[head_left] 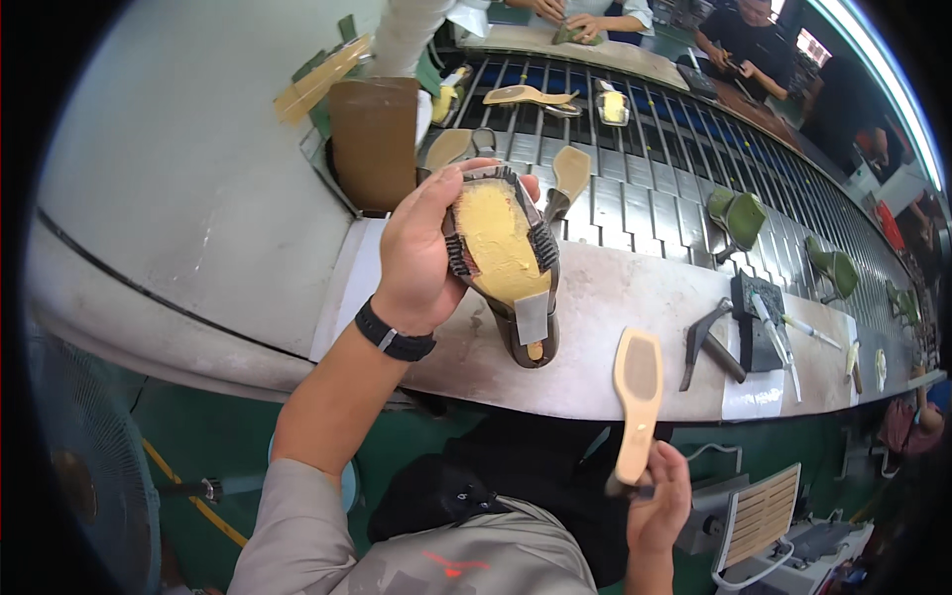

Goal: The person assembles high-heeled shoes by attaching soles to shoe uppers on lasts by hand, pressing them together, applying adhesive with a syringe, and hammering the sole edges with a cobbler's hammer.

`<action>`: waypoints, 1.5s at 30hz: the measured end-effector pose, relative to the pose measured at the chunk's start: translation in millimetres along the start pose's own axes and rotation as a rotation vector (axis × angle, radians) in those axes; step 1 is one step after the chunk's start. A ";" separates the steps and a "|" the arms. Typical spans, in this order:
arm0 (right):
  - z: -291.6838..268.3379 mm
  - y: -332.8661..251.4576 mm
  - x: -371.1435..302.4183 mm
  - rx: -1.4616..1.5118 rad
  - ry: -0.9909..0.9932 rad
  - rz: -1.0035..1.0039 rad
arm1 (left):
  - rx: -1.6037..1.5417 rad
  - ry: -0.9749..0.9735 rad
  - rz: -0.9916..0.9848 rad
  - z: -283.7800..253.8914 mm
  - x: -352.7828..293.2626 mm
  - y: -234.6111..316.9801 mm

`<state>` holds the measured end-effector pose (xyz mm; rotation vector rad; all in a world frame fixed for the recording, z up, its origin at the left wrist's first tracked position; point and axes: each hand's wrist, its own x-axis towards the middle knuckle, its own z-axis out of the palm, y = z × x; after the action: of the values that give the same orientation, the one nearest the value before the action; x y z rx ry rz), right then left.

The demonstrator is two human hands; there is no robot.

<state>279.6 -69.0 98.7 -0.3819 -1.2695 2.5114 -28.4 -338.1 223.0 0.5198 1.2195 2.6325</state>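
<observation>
Nearest us is the grey shirt (535, 560), arms reaching out over the pale bench (605, 283). We note the left hand (418, 260) curled part-closed around the upturned dark shoe (501, 238), thumb along the left flank, fingertips showing past its far right. The shoe is above the bench's near-left part, its yellow-coated underside facing us; whether its heel end touches the bench we cannot tell. The right hand (662, 501), slightly blurred, pinches the narrow near end of the tan sole (638, 382), whose broad end points away over the bench edge. We judge the shoe firm and fairly weighty, best gripped by its flanks, since the yellow coat may be tacky or smear. The sole looks light, stiff but springy; we would hold it by its edges. A black block (762, 342) lies to the right.
</observation>
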 end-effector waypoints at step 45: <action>164.4 -48.4 50.8 -0.378 -0.441 0.035 | 0.189 -0.535 -0.004 52.5 -58.4 -24.2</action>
<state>179.8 -142.9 227.4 0.0847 -1.9275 2.4590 46.6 -304.3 222.4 1.1579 1.2749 2.1632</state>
